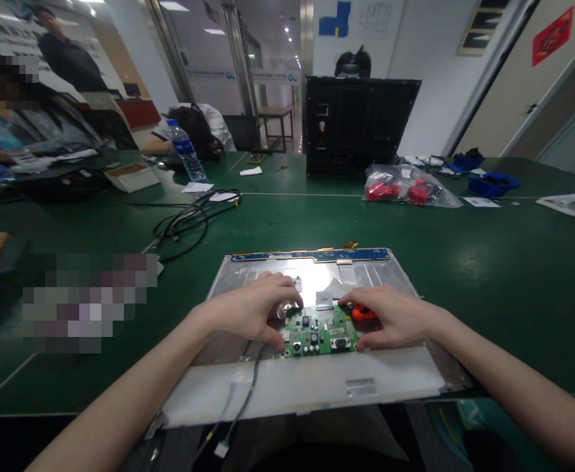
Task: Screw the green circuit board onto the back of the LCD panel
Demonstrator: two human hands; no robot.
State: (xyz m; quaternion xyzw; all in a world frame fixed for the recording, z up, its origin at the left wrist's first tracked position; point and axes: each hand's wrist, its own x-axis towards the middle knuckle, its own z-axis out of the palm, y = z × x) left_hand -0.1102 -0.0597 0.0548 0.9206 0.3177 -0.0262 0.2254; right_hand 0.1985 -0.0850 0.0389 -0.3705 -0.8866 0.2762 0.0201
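A silver display panel (248,278) lies flat on the green table, back side up, with a blue strip board (311,254) along its far edge. A small green circuit board (319,333) sits on the panel near me. My left hand (252,308) curls over the board's left edge, fingers bent and pressing down. My right hand (390,316) grips the board's right edge, and an orange-red object (362,313) shows under its fingers. A dark cable (248,393) runs from the board toward me.
A black monitor back (356,128) stands upright at the far side. A plastic bag with red parts (405,187) lies to its right, black cables (193,219) and a water bottle (185,151) to the left. Other people sit along the left.
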